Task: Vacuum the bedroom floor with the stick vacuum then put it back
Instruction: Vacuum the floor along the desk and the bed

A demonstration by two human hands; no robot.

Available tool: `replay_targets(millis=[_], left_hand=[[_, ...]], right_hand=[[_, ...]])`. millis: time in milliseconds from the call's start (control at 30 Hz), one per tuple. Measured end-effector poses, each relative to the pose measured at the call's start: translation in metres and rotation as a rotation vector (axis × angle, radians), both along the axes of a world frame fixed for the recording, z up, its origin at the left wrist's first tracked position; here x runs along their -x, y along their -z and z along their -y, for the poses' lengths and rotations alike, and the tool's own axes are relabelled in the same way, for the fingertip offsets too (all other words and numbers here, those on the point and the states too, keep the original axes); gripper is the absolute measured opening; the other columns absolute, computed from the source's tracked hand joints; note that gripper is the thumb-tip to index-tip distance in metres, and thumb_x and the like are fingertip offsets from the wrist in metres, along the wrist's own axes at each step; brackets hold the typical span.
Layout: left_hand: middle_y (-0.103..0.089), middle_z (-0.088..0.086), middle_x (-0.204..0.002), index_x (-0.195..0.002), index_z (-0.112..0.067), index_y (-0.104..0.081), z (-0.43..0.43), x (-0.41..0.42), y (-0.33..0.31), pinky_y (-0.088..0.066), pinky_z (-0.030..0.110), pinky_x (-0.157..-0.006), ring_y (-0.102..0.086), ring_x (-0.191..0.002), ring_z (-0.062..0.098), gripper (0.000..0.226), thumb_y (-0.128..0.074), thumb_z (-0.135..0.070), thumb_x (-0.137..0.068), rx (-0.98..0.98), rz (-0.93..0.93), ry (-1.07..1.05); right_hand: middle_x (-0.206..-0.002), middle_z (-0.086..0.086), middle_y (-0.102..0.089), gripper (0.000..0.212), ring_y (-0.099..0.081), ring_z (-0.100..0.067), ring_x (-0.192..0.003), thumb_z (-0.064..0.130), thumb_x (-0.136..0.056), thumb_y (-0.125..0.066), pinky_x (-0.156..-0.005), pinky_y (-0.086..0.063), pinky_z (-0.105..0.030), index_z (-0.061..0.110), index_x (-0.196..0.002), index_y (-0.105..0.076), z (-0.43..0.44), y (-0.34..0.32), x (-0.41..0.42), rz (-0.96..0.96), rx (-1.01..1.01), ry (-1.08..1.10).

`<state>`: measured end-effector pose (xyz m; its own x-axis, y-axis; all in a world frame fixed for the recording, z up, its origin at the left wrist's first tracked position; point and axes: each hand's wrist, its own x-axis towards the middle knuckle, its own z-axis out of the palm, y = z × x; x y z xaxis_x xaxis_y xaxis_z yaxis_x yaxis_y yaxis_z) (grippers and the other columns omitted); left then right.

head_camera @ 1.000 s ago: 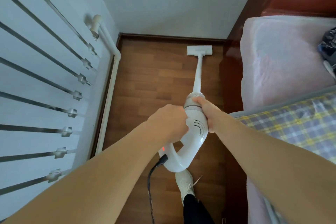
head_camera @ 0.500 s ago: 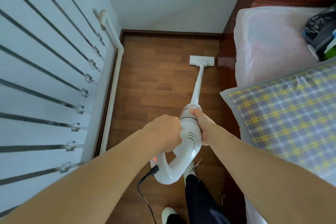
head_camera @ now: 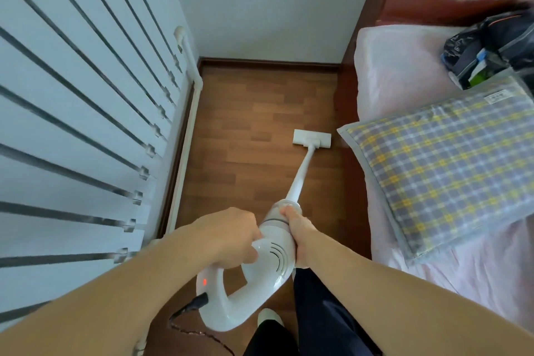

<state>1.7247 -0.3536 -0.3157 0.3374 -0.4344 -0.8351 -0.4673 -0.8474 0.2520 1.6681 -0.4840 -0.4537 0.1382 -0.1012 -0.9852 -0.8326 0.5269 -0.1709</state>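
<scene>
Fingers (head_camera: 248, 240), left hand (head_camera: 228, 235): wrapped tight round the looped handle of the stick vacuum (head_camera: 274, 257). Fingers, right hand (head_camera: 299, 235): clasped along the right side of the motor body, thumb laid forward toward the tube (head_camera: 300, 176). Vacuum: white, tilted away from the person, red indicator lit near the handle base. Floor head (head_camera: 312, 138): flat on the wooden floor (head_camera: 254, 113) in the aisle, just beside the bed (head_camera: 404, 81), well apart from the white pipe (head_camera: 185, 159) on the left. Cord (head_camera: 187, 309): black, leaves the handle base and trails down near the person's shoe (head_camera: 268, 316). Hazards, as judged: cord likely to catch underfoot or snag on a backward step, jerking the plug; head may knock the bed's dark side on a rightward drift; far corner by the skirting could be missed if strokes run short. Storage step not yet begun.
</scene>
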Motion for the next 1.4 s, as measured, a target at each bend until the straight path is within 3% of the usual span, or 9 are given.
replay_targets(millis=[100, 300, 433, 567, 733, 867, 1133, 1300, 1400], left_hand=[[-0.068, 0.001, -0.108, -0.116, -0.025, -0.068, -0.014, 0.0, -0.006, -0.053, 0.032, -0.077, -0.066, -0.09, 0.02, 0.029, -0.055, -0.028, -0.091, 0.01, 0.048, -0.028], [-0.066, -0.005, -0.096, -0.122, -0.031, -0.066, -0.047, 0.004, -0.005, -0.046, 0.019, -0.065, -0.059, -0.074, 0.009, 0.032, -0.054, -0.029, -0.092, 0.03, 0.064, -0.13], [-0.064, -0.005, -0.112, -0.125, -0.028, -0.061, -0.078, 0.015, 0.0, -0.05, 0.028, -0.084, -0.061, -0.095, 0.014, 0.036, -0.052, -0.034, -0.091, -0.053, 0.04, -0.19], [-0.05, -0.007, -0.131, -0.143, -0.032, -0.038, -0.099, 0.02, 0.001, -0.042, 0.018, -0.076, -0.05, -0.095, 0.008, 0.049, -0.046, -0.033, -0.095, -0.137, 0.043, -0.195], [-0.05, -0.005, -0.132, -0.145, -0.029, -0.036, -0.103, -0.003, 0.008, -0.046, 0.024, -0.09, -0.054, -0.107, 0.012, 0.047, -0.042, -0.029, -0.098, -0.149, 0.077, -0.278], [-0.053, -0.004, -0.134, -0.144, -0.027, -0.038, -0.086, -0.04, 0.018, -0.041, 0.02, -0.086, -0.055, -0.107, 0.011, 0.043, -0.039, -0.029, -0.101, -0.107, 0.156, -0.324], [-0.058, -0.001, -0.125, -0.139, -0.022, -0.047, -0.039, -0.142, 0.047, -0.037, 0.017, -0.071, -0.057, -0.1, 0.014, 0.04, -0.044, -0.028, -0.099, -0.036, 0.282, -0.394], [-0.055, -0.005, -0.099, -0.134, -0.023, -0.051, -0.015, -0.187, 0.063, -0.039, 0.022, -0.073, -0.056, -0.092, 0.014, 0.036, -0.047, -0.029, -0.098, -0.019, 0.333, -0.429], [-0.053, -0.006, -0.097, -0.135, -0.024, -0.05, -0.008, -0.206, 0.07, -0.04, 0.021, -0.073, -0.056, -0.091, 0.013, 0.038, -0.047, -0.03, -0.098, -0.003, 0.344, -0.438]], right_hand=[[-0.128, -0.017, -0.07, 0.067, -0.074, -0.038, -0.109, 0.046, -0.091, -0.069, -0.09, -0.062, -0.055, 0.026, -0.151, -0.047, -0.012, -0.004, -0.005, 0.002, -0.025, -0.025], [-0.135, -0.017, -0.066, 0.066, -0.07, -0.04, -0.116, 0.043, -0.09, -0.069, -0.1, -0.056, -0.062, 0.021, -0.149, -0.049, -0.044, -0.002, -0.018, 0.031, -0.054, -0.115], [-0.131, -0.016, -0.065, 0.064, -0.071, -0.039, -0.112, 0.045, -0.092, -0.066, -0.094, -0.06, -0.058, 0.023, -0.147, -0.043, -0.074, -0.001, -0.019, 0.029, -0.04, -0.228], [-0.128, -0.014, -0.063, 0.066, -0.07, -0.037, -0.11, 0.047, -0.091, -0.067, -0.089, -0.061, -0.054, 0.025, -0.147, -0.039, -0.098, 0.0, -0.028, 0.008, -0.053, -0.316], [-0.124, -0.012, -0.062, 0.066, -0.069, -0.035, -0.107, 0.049, -0.092, -0.068, -0.067, -0.06, -0.045, 0.028, -0.146, -0.036, -0.104, 0.007, -0.07, 0.013, -0.061, -0.383], [-0.126, -0.012, -0.062, 0.065, -0.07, -0.035, -0.109, 0.047, -0.09, -0.07, -0.088, -0.062, -0.053, 0.029, -0.143, -0.038, -0.09, 0.017, -0.12, 0.036, -0.05, -0.406], [-0.132, -0.016, -0.064, 0.065, -0.07, -0.039, -0.115, 0.046, -0.093, -0.071, -0.1, -0.056, -0.061, 0.025, -0.147, -0.041, -0.043, 0.034, -0.236, 0.108, -0.016, -0.431], [-0.132, -0.019, -0.065, 0.063, -0.071, -0.041, -0.114, 0.044, -0.094, -0.071, -0.1, -0.056, -0.063, 0.022, -0.145, -0.043, -0.019, 0.046, -0.288, 0.127, -0.022, -0.446], [-0.133, -0.018, -0.064, 0.064, -0.07, -0.041, -0.115, 0.044, -0.094, -0.071, -0.1, -0.056, -0.063, 0.023, -0.147, -0.042, -0.011, 0.052, -0.31, 0.133, -0.017, -0.453]])
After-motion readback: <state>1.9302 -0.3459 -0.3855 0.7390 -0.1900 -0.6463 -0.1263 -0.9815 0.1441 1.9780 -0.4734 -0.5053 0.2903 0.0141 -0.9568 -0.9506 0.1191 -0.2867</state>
